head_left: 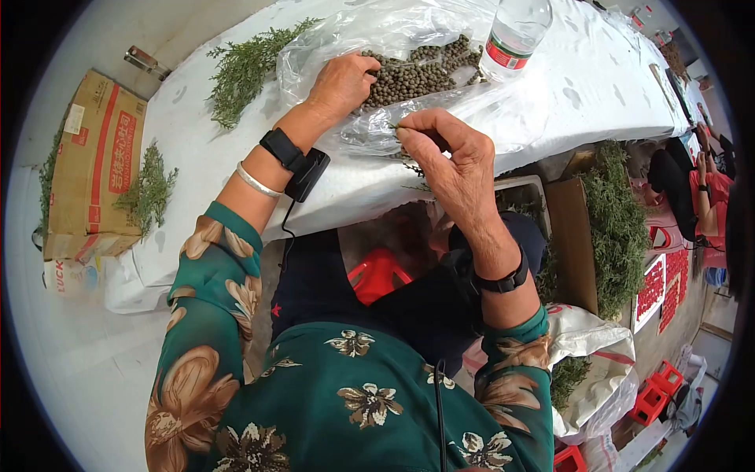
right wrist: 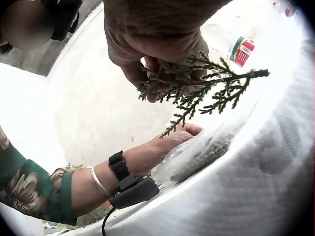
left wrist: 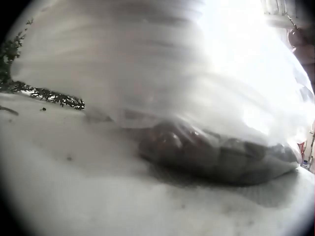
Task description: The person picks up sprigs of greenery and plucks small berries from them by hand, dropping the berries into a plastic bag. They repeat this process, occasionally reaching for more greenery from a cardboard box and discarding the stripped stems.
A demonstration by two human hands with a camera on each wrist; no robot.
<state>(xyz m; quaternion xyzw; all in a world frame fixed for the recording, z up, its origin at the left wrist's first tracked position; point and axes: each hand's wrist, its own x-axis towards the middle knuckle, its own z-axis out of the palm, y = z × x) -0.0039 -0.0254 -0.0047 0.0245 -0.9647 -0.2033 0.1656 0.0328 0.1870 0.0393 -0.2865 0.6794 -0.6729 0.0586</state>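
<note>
Right wrist view is showing the right hand (right wrist: pixel 155 37) pinching a green sprig (right wrist: pixel 211 84), its long axis running roughly crosswise, bare stem end pointing right and leafy tips fanning left and downward. Curled fingers are hiding some of the foliage. On the head view, that sprig's sitting just off the table edge, mostly covered by the hand. The left hand (head_left: pixel 344 85) is touching brown pellets (head_left: pixel 409 81) in a plastic bag (head_left: pixel 377 130); can't tell if it's gripping any. Left wrist view's blurring badly.
</note>
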